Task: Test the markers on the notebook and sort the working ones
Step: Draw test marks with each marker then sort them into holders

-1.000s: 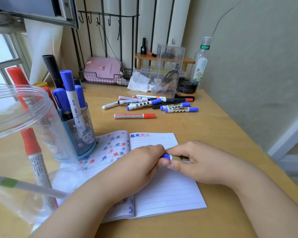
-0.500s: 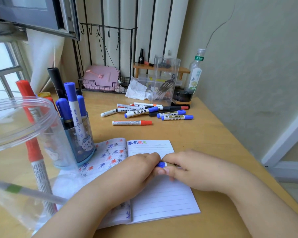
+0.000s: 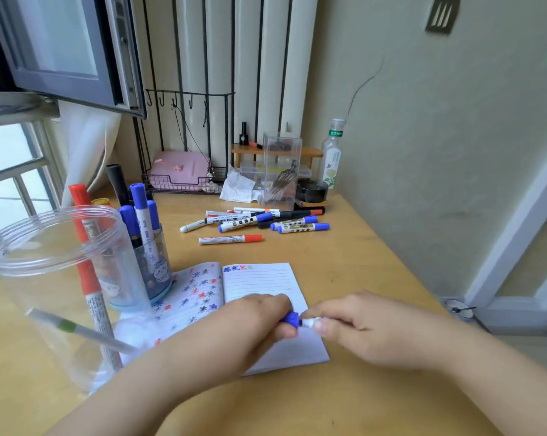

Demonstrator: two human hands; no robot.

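An open lined notebook lies on the wooden desk, its left page covered in blue, red and black scribbles. Above its right page my left hand grips the blue cap of a marker, while my right hand grips the marker's white body. A small gap shows between cap and body. Several loose markers with blue, red and black caps lie farther back. A blue cup holds several upright markers. A clear plastic jar at the left holds a red marker and a grey-green pen.
At the back stand a wire rack with a pink box, a crumpled tissue, a clear plastic box, a roll of black tape and a bottle. The wall runs along the desk's right edge.
The view has tilted upward, so the desk items sit lower in frame. My hands have drawn slightly apart, showing more of the blue cap and a white part of the marker.
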